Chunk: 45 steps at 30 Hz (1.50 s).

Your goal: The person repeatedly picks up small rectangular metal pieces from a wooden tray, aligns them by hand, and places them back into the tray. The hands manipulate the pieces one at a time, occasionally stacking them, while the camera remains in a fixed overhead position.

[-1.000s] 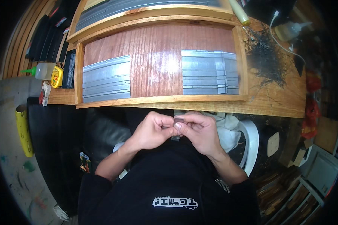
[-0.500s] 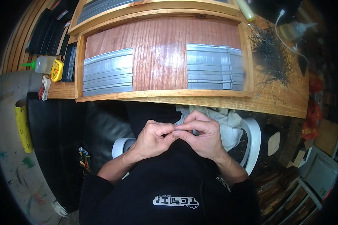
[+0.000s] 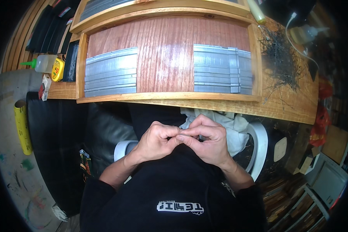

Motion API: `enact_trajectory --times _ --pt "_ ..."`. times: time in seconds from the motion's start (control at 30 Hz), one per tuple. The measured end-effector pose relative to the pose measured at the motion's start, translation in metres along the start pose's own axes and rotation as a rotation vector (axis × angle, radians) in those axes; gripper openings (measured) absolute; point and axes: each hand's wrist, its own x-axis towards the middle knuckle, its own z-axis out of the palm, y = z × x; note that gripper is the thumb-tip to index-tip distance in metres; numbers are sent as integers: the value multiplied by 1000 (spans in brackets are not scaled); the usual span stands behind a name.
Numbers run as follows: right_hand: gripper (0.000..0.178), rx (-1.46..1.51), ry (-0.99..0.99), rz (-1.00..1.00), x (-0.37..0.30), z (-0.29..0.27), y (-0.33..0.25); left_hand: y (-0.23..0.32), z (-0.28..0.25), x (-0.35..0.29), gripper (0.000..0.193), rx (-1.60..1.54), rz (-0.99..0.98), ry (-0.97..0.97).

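In front of my dark shirt, short of the table edge, my left hand (image 3: 158, 142) and my right hand (image 3: 207, 140) meet fingertip to fingertip. Both pinch at the same spot, thumbs against index fingers. Whatever lies between the fingertips is too small and hidden to name. Beyond them on the table lies a shallow wooden tray (image 3: 170, 97) with a reddish wood-grain base. Silvery flat strips (image 3: 111, 73) are stacked at its left side, and another block of silvery strips (image 3: 216, 69) lies at its right.
A heap of thin dark wire-like pieces (image 3: 280, 58) lies right of the tray, near a squeeze bottle (image 3: 303, 34). A second wooden frame (image 3: 158, 13) stands behind. At left are a green-tipped bottle (image 3: 45, 63), a yellow container (image 3: 58, 69) and a yellow roll (image 3: 23, 127).
Both hands stay pressed together at the fingertips, with barely any shift of the fingers. The whole view has tilted very slightly.
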Motion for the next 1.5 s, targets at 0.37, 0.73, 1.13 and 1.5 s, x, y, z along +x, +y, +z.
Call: enact_trajectory --times 0.37,0.73,1.13,1.5 --pt "11 -89 54 -36 1 -4 10 0 5 -2 10 -210 -152 -57" --pt "34 172 -120 373 -21 -7 16 2 13 -6 16 -474 -143 251" --pt "34 -76 -39 162 -32 -10 15 1 3 -7 98 -541 94 114" --pt "35 528 129 418 -34 -12 25 6 7 5 49 -351 -136 239"
